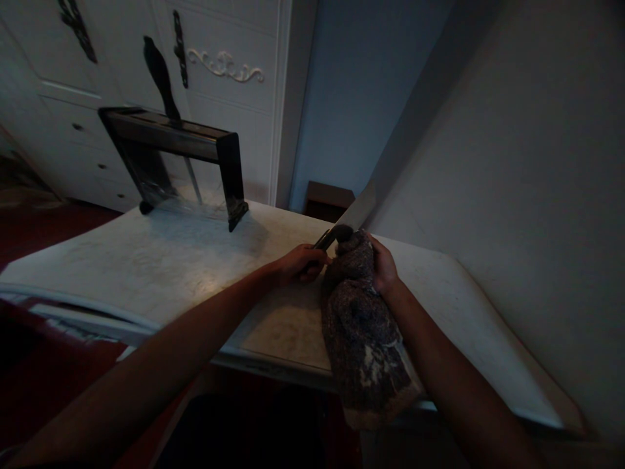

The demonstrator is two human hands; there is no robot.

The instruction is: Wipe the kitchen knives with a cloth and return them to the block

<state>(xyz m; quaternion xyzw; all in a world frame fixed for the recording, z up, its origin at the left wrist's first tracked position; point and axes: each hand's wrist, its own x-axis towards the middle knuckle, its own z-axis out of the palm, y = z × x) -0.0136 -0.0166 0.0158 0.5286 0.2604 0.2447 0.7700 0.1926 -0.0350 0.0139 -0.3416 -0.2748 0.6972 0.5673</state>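
My left hand (306, 262) is closed round the dark handle of a kitchen knife (359, 207). The broad blade points up and away to the right. In my right hand (385, 266) is a dark brown cloth (359, 312), bunched at its top close to the knife's handle end. The cloth drapes down over the table's front edge, showing a pale pattern and a tan border. Whether it touches the blade is hard to tell.
A clear-sided knife block (168, 138) with a dark frame stands at the table's back left, a black-handled knife (160, 77) in it. The white table (190, 260) meets a wall (512, 163) at the right. White cabinets (244, 39) and a brown box-like thing (329, 195) are behind.
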